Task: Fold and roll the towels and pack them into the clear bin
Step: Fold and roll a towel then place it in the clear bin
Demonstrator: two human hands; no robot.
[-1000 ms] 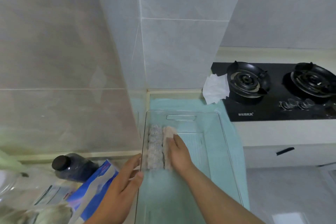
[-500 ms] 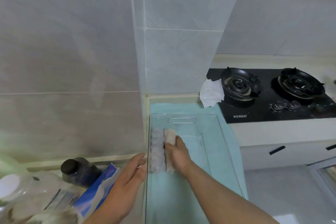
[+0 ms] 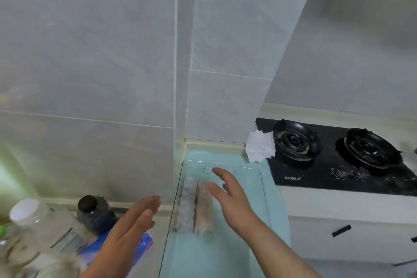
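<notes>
Bin (image 3: pixel 248 168): clear, on teal cloth (image 3: pixel 276 210).
Grey roll (image 3: pixel 187 205), beige roll (image 3: pixel 204 209): inside the bin, side by side and touching, tight to its 9 o'clock wall, probably to leave the 3 o'clock side free for more.
Right hand (image 3: pixel 230 196): fingers spread, holding nothing, over the beige roll's 3 o'clock edge.
Left hand (image 3: pixel 133 223): flat, empty, outside the bin at 9 o'clock.

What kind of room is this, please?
Most likely a home kitchen: a black two-burner gas stove is set into the counter, the walls are tiled, and a cabinet handle shows below.
</notes>
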